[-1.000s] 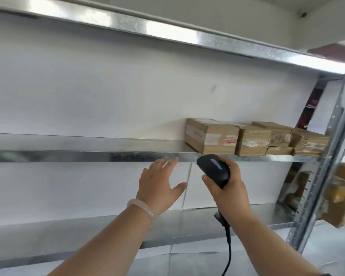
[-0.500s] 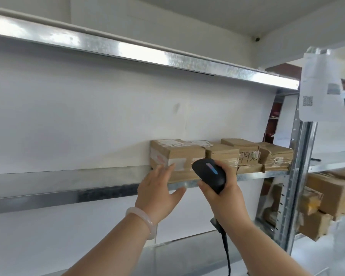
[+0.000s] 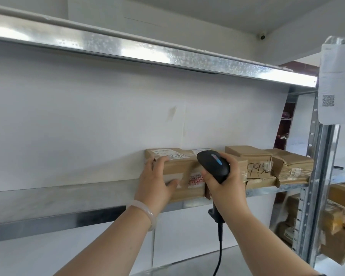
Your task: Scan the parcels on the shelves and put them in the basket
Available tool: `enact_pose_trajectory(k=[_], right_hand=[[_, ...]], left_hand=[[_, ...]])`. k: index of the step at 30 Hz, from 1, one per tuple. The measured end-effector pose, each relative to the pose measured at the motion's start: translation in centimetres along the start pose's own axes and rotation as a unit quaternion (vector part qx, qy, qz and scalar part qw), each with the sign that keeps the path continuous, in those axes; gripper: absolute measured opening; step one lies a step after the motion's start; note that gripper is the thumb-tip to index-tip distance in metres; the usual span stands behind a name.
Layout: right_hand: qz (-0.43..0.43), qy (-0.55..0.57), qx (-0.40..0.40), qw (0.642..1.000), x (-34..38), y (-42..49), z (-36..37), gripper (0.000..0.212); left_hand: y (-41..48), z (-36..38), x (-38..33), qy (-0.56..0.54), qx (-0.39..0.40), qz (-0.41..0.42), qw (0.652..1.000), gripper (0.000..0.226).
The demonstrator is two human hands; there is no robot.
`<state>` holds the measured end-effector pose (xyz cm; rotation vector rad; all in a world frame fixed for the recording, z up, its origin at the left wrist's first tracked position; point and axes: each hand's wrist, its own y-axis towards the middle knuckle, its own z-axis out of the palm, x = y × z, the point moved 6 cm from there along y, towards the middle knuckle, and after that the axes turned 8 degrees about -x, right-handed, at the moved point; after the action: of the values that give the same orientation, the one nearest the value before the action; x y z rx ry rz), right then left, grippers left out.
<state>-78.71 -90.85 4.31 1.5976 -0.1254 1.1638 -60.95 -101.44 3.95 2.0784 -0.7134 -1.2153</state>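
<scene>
A row of brown cardboard parcels sits on the metal shelf (image 3: 68,198). My left hand (image 3: 155,182) grips the leftmost parcel (image 3: 187,166), fingers over its top left corner and thumb on its front face. That parcel carries a white label on top and a red-printed sticker on its front. My right hand (image 3: 225,186) holds a black barcode scanner (image 3: 213,165) with a blue light, raised in front of the second parcel, which it mostly hides. More parcels (image 3: 257,162) lie to the right. No basket is in view.
An upper metal shelf (image 3: 147,54) runs overhead. A steel upright (image 3: 317,176) stands at the right with a paper sheet with a QR code (image 3: 337,82) on it. Beyond it, another rack holds more cardboard boxes (image 3: 337,226). The scanner's cable (image 3: 219,246) hangs down.
My left hand has moved forward from open in the air to gripping the leftmost parcel. The view has drawn nearer to the parcels. The scanner stays raised in my right hand.
</scene>
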Motion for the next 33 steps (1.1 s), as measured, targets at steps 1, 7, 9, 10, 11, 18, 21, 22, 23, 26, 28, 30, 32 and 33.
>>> enact_pose_trajectory(k=[1,7,9,10,11,18,21,22,23,26,28,30,32,33], right_hand=[[0.001,0.008,-0.002,1.000,0.0,0.4,-0.2,0.051],[0.023,0.061,0.011,0.998,-0.5,1.8,-1.0,0.049],[0.027,0.084,0.021,0.996,-0.7,1.8,-1.2,0.049],[0.032,0.093,0.027,0.995,-0.9,1.7,-1.4,0.049],[0.041,0.102,0.035,0.993,-1.1,1.6,-1.5,0.050],[0.087,0.180,0.094,0.975,-1.8,-1.7,-2.4,0.053],[0.121,0.192,0.103,0.968,-3.0,-3.5,-2.8,0.055],[0.129,0.195,0.105,0.967,-3.4,-3.9,-3.0,0.056],[0.136,0.200,0.107,0.964,-3.6,-4.5,-3.1,0.057],[0.142,0.210,0.105,0.962,-4.2,-5.5,-3.5,0.058],[0.141,0.210,0.118,0.960,-4.2,-6.1,-3.6,0.059],[0.139,0.205,0.129,0.960,-4.2,-6.5,-3.5,0.058],[0.131,0.201,0.130,0.962,-4.0,-6.6,-3.5,0.058],[0.125,0.198,0.128,0.964,-3.9,-6.5,-3.5,0.058]], left_hand=[[0.0,0.0,-0.1,-0.007,-0.009,0.003,1.000,0.061],[-2.4,-1.3,-1.3,-0.031,-0.059,0.047,0.997,0.061],[-3.9,-1.8,-2.1,-0.034,-0.088,0.071,0.993,0.064],[-4.7,-1.9,-2.5,-0.036,-0.105,0.080,0.991,0.065],[-5.6,-2.1,-2.9,-0.040,-0.123,0.085,0.988,0.066],[-10.2,-3.1,-4.8,-0.073,-0.202,0.048,0.976,0.044],[-11.5,-3.8,-4.8,-0.112,-0.233,-0.022,0.966,0.012],[-11.7,-3.9,-4.7,-0.112,-0.240,-0.040,0.964,0.012],[-12.0,-4.0,-4.5,-0.113,-0.241,-0.058,0.962,0.020],[-12.4,-3.5,-3.3,-0.177,-0.207,-0.145,0.951,0.061],[-12.7,-3.2,-2.8,-0.185,-0.181,-0.192,0.947,0.077],[-12.8,-3.3,-2.6,-0.159,-0.165,-0.203,0.952,0.076],[-12.5,-3.5,-2.5,-0.138,-0.161,-0.210,0.954,0.077],[-12.3,-3.6,-2.4,-0.131,-0.157,-0.212,0.956,0.081]])
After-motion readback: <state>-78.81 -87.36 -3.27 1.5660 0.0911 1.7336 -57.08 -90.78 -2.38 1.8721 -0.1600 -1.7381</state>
